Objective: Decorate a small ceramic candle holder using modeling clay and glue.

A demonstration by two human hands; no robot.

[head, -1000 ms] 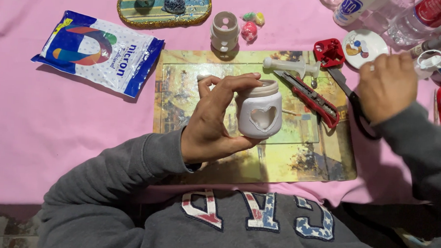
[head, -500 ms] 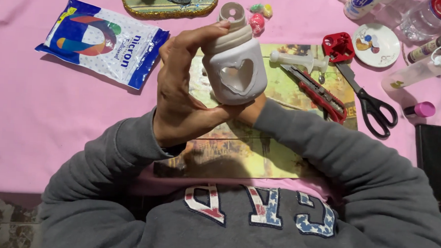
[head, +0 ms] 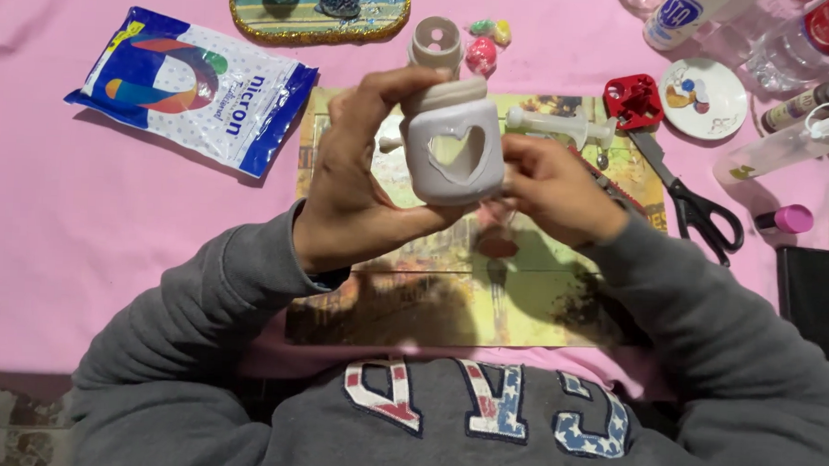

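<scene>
Just both hands point(head: 454, 188) around white jar point(head: 455, 151)

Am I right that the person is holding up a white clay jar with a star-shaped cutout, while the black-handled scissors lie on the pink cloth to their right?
Not quite: the head view shows the cutout in the white clay jar is heart-shaped, not a star. The rest stands: the left hand and right hand hold it up, and the black-handled scissors lie on the pink cloth to the right.

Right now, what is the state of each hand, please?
Left hand: closed around the white jar-shaped holder with the heart cutout.
Right hand: fingers at the holder's side; grip cannot be told.
</scene>
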